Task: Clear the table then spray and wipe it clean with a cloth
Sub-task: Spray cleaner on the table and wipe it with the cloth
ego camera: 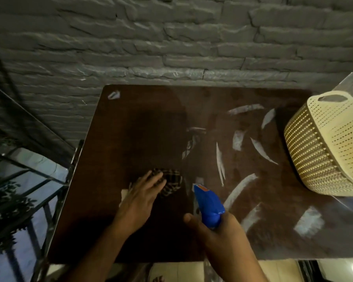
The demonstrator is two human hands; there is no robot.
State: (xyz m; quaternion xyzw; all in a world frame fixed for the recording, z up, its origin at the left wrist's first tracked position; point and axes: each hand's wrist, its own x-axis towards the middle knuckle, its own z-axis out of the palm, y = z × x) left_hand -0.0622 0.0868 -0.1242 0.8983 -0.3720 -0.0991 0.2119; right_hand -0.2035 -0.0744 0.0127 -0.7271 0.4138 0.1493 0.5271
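A dark brown table [143, 139] stands against a grey stone-pattern wall [171, 41], its right half marked with pale streaks and smears, and a cream perforated basket [324, 145] sits at its right edge. The left hand [140, 198] lies flat with fingers straight and spread on a dark checked cloth [170, 181] near the table's front middle. Just to its right, the right hand [218, 231] grips the neck of a blue spray bottle [209, 206], nozzle aimed across the table; a small red label near the nozzle is too blurred to read.
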